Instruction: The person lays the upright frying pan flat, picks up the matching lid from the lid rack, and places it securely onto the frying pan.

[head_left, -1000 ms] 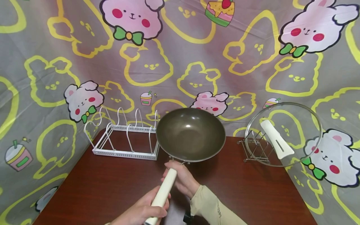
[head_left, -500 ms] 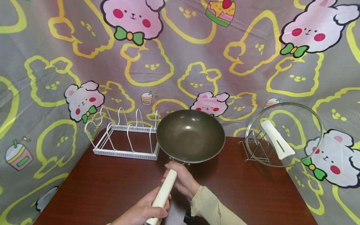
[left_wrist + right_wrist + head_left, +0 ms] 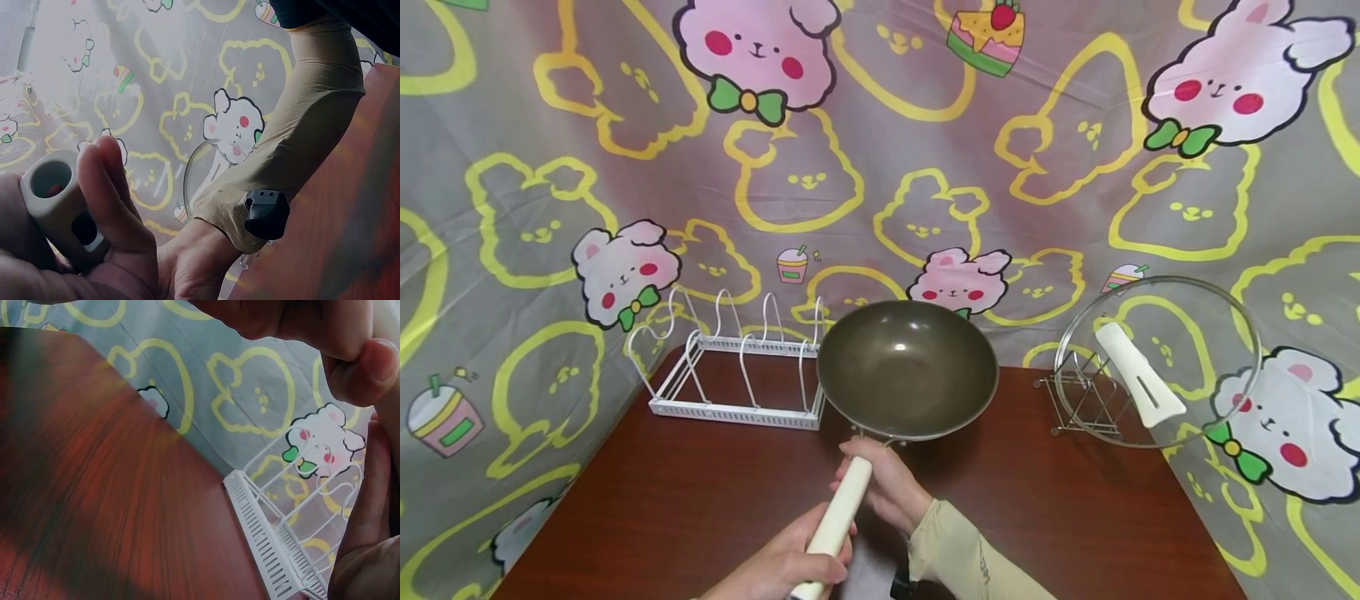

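Both hands hold a dark, deep wok (image 3: pixel 910 367) by its long cream handle (image 3: pixel 842 512), its bowl facing up and toward me above the table. My left hand (image 3: pixel 790 554) wraps the handle's near end, thumb on top. The right hand (image 3: pixel 887 483) grips farther up, just below the rim, partly hidden behind the handle. In the left wrist view, the handle's hollow end (image 3: pixel 57 209) shows between the left fingers. The right wrist view catches curled fingers (image 3: pixel 312 325) at the top right, beside the handle.
A white wire rack (image 3: pixel 737 410) with upright loops stands left of the wok, close to its rim. At the right, a glass lid (image 3: pixel 1150 400) with a cream handle leans upright in a small metal stand (image 3: pixel 1075 408). Patterned cloth (image 3: pixel 925 142) closes off the table's (image 3: pixel 1037 517) back and sides.
The wok's bowl has dipped slightly, its far rim dropping more than its near rim. Both hands keep their hold on the handle.
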{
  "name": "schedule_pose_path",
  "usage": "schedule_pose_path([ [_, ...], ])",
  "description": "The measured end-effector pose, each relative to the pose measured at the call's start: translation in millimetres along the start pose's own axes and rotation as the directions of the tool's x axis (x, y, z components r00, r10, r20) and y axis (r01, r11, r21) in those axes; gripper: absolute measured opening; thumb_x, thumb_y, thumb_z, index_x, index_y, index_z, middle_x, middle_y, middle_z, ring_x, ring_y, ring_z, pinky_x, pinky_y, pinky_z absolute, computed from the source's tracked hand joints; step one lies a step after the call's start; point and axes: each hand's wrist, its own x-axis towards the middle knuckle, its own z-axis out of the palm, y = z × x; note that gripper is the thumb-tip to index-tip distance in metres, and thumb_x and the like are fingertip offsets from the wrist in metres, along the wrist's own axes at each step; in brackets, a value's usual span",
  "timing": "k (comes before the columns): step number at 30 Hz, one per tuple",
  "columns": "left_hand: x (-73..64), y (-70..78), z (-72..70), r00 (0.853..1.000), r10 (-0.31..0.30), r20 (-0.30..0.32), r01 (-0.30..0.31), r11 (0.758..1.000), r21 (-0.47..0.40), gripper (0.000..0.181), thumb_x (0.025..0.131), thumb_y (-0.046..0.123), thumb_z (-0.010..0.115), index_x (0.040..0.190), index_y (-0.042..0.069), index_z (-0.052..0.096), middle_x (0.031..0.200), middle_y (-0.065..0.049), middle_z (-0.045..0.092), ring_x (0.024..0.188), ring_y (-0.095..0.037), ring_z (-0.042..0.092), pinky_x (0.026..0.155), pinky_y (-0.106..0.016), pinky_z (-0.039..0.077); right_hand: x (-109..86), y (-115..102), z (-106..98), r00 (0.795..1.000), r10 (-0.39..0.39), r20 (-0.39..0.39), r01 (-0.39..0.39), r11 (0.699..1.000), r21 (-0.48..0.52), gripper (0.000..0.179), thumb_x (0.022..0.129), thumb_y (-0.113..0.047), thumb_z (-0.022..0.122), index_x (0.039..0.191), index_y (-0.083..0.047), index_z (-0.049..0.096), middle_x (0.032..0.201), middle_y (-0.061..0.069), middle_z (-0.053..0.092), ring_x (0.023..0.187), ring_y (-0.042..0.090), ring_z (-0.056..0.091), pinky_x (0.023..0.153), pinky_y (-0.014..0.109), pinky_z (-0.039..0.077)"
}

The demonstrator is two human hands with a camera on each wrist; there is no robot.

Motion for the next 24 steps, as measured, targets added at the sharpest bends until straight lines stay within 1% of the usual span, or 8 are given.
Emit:
schedule_pose_path([
  [5, -0.5, 0.3, 0.5, 1.000, -0.018, -0.005, 0.018, 1.000, -0.013, 0.044, 0.086, 0.002, 0.061, 0.121, -0.014, 0.039, 0.092, 0.005, 0.060, 0.071, -0.005, 0.059, 0.064, -0.018, 0.050, 0.5, 1.9, -1.1, 1.000, 0.006, 0.002, -0.006, 1.000, -0.005, 0.007, 0.093, -0.018, 0.063, 0.088, -0.016, 0.059, 0.068, -0.002, 0.061, 0.064, 0.012, 0.063, 0.073, 0.031, 0.059],
  [9, -0.5, 0.4, 0.4, 1.000, -0.022, -0.001, 0.022, 1.000, -0.006, 0.046, 0.086, 0.002, 0.061, 0.120, -0.017, 0.036, 0.091, 0.006, 0.059, 0.070, -0.003, 0.059, 0.063, -0.018, 0.050, 1.2, 2.8, -1.0, 1.000, 0.003, 0.001, -0.003, 1.000, 0.002, 0.008, 0.093, -0.018, 0.063, 0.087, -0.016, 0.059, 0.068, -0.002, 0.062, 0.063, 0.012, 0.064, 0.072, 0.031, 0.059],
  [11, -0.8, 0.1, 0.6, 1.000, -0.017, 0.001, 0.017, 1.000, -0.008, 0.051, 0.087, 0.002, 0.061, 0.122, -0.021, 0.032, 0.092, 0.006, 0.059, 0.070, -0.003, 0.059, 0.063, -0.018, 0.050, 1.4, 3.3, -1.2, 1.000, 0.003, -0.002, -0.003, 1.000, 0.005, 0.007, 0.093, -0.017, 0.063, 0.088, -0.016, 0.059, 0.068, -0.002, 0.061, 0.064, 0.012, 0.063, 0.072, 0.031, 0.059],
  [15, -1.3, -0.6, 1.0, 1.000, -0.007, 0.002, 0.007, 1.000, -0.016, 0.053, 0.087, 0.002, 0.061, 0.122, -0.022, 0.030, 0.092, 0.006, 0.060, 0.070, -0.003, 0.059, 0.063, -0.018, 0.050, 1.5, 4.4, -1.7, 1.000, 0.006, -0.005, -0.006, 1.000, 0.006, 0.006, 0.093, -0.017, 0.063, 0.090, -0.015, 0.057, 0.069, -0.002, 0.061, 0.064, 0.012, 0.063, 0.072, 0.031, 0.059],
  [21, -1.4, -1.7, 0.5, 1.000, -0.014, -0.001, 0.014, 1.000, -0.016, 0.043, 0.088, 0.001, 0.060, 0.120, -0.015, 0.038, 0.092, 0.006, 0.060, 0.069, -0.003, 0.059, 0.063, -0.018, 0.050, 2.4, 6.4, -2.0, 1.000, 0.006, -0.007, -0.006, 1.000, -0.001, 0.006, 0.093, -0.017, 0.062, 0.088, -0.016, 0.058, 0.068, -0.002, 0.061, 0.064, 0.012, 0.063, 0.072, 0.031, 0.059],
  [24, -1.7, -2.8, 0.0, 1.000, -0.013, 0.004, 0.013, 1.000, -0.021, 0.043, 0.088, 0.000, 0.060, 0.120, -0.016, 0.037, 0.092, 0.006, 0.059, 0.069, -0.003, 0.058, 0.062, -0.018, 0.049, 3.5, 7.7, -2.1, 1.000, 0.007, -0.006, -0.007, 1.000, -0.002, 0.007, 0.093, -0.017, 0.062, 0.088, -0.016, 0.058, 0.068, -0.002, 0.061, 0.064, 0.012, 0.063, 0.072, 0.031, 0.059],
])
